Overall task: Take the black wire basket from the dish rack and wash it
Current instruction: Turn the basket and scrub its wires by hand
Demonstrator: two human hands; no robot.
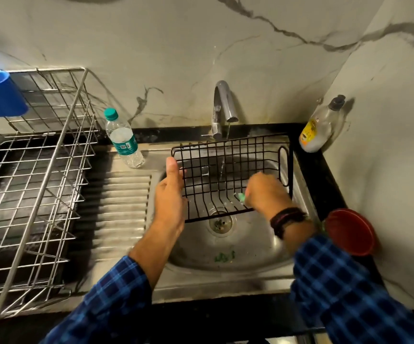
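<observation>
A dark stone counter (325, 170) runs along the marbled wall, with a stainless steel sink (250, 256) and its ribbed drainboard (121, 207) set into it. Well out to the left of the left hand (169, 194), a silver wire dish rack (34, 194) sits on the counter. Just beyond that hand, a clear plastic water bottle with a teal cap (122, 139) stands at the sink's back edge. Past the right hand (266, 192), in the far corner, a nearly empty clear dish-soap bottle with a yellow label (321, 125) leans against the wall. Beside the right wrist, a red plastic bowl (350, 232) lies tipped on the counter.
</observation>
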